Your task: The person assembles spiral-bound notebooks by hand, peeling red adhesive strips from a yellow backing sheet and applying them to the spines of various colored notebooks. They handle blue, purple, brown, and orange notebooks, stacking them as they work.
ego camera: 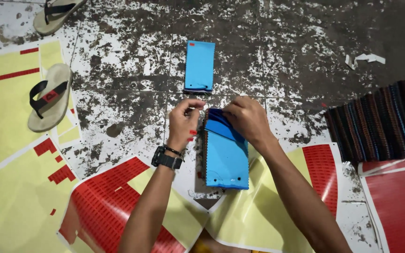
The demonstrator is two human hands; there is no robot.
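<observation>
Hands [216, 119] over half-hidden blue swatches [226, 157]

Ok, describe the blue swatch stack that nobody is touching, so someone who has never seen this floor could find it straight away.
Start at the worn, paint-flecked floor. Look just beyond the left hand and right hand, which hold a thicker blue stack. The loose blue stack lies alone on bare floor, flat and closed, with a small red mark at its top corner.

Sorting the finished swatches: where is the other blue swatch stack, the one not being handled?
The second blue swatch stack lies on the stained floor at top centre, just beyond the hands.
</observation>
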